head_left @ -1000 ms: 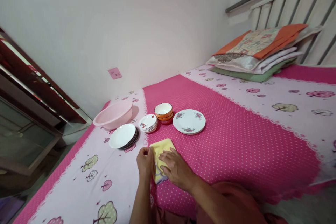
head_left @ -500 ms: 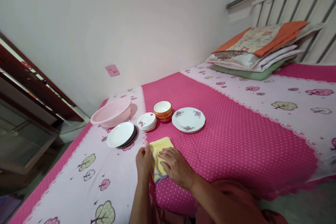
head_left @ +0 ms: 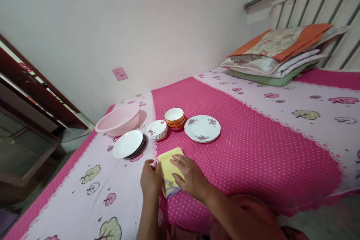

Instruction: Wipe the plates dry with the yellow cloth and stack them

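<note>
By the bed's (head_left: 253,150) near edge, yellow cloth (head_left: 166,165) was touched by a spread right hand (head_left: 191,177); the left hand's (head_left: 150,180) grip was unclear.

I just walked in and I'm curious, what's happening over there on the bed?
A person has both hands at a folded yellow cloth on the bed. The right hand lies over the cloth with fingers spread. The left hand is at the cloth's left edge; whether its grip is closed there is hard to tell. Beyond the cloth are stacked bowls, small dishes and a flowered plate, with more plates and a pink basin farther left.
</note>
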Action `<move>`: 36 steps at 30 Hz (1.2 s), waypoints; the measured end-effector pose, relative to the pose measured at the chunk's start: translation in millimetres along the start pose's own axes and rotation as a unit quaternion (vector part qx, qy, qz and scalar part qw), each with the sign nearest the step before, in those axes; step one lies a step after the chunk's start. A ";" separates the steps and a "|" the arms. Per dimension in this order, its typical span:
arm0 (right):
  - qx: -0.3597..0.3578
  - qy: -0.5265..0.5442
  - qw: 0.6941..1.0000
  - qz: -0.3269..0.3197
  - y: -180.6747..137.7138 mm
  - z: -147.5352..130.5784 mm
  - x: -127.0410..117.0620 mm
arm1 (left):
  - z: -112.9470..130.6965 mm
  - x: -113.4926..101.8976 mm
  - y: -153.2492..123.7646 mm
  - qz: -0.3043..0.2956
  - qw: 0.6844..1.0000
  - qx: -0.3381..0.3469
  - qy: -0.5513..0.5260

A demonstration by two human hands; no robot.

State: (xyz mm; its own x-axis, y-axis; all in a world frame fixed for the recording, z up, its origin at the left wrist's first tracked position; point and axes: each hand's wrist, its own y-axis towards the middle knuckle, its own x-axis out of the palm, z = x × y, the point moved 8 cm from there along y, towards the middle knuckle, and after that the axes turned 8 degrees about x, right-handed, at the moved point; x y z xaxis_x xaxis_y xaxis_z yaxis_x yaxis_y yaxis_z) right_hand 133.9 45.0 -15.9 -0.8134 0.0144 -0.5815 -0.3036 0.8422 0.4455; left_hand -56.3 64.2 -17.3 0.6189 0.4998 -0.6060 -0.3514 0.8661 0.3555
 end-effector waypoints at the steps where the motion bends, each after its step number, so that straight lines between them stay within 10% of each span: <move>1: 0.003 -0.007 1.000 -0.006 1.5 -0.1 0.6 | 10.2 -1.2 -0.8 0.002 0.999 0.030 0.011; 5: 0.022 -0.036 0.997 -0.072 2.4 6.2 16.4 | 44.8 35.3 -14.5 -0.112 0.976 0.182 0.029; 10: 0.036 -0.033 0.992 -0.114 -2.9 17.2 32.8 | 8.2 69.4 -26.6 -0.153 0.976 0.139 0.068; 17: 0.039 -0.020 0.994 -0.096 -4.3 22.4 33.9 | -24.0 65.5 -26.9 -0.148 0.974 0.142 0.097; 36: 0.047 -0.079 0.990 -0.109 -6.0 28.9 46.4 | -17.7 64.9 -36.2 -0.168 0.968 0.150 0.111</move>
State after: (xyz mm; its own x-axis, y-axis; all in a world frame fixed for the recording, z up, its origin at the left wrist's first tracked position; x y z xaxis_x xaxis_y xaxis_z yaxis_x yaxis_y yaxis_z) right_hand 112.3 56.2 -65.3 -0.6438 -0.0958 -0.7592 -0.4094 0.8813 0.2360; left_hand -15.9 65.5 -82.0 0.4848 0.2077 -0.8496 0.0843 0.9558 0.2818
